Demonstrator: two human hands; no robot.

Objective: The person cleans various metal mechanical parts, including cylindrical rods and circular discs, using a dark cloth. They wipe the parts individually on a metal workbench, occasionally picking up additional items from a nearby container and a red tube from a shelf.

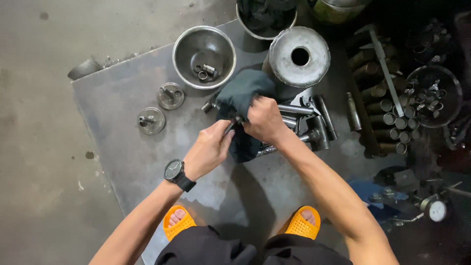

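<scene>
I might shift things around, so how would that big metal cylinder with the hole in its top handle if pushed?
The metal cylinder looks thick-walled, so probably heavy. It stands on a flat end, so it would likely slide rather than roll.

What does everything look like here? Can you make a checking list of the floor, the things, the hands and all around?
Surface: grey metal sheet on a concrete floor, stained.
Job's things: dark cloth wrapped round a small metal part, mostly hidden.
Clutter: steel bowl holding small rings; two round discs; metal tubes; round drum with a hole.
Hands: left hand pinches the part; right hand grips the cloth.
Cables: nothing seen.
Surroundings: rows of short pipes, dial gauge, orange sandals.
</scene>
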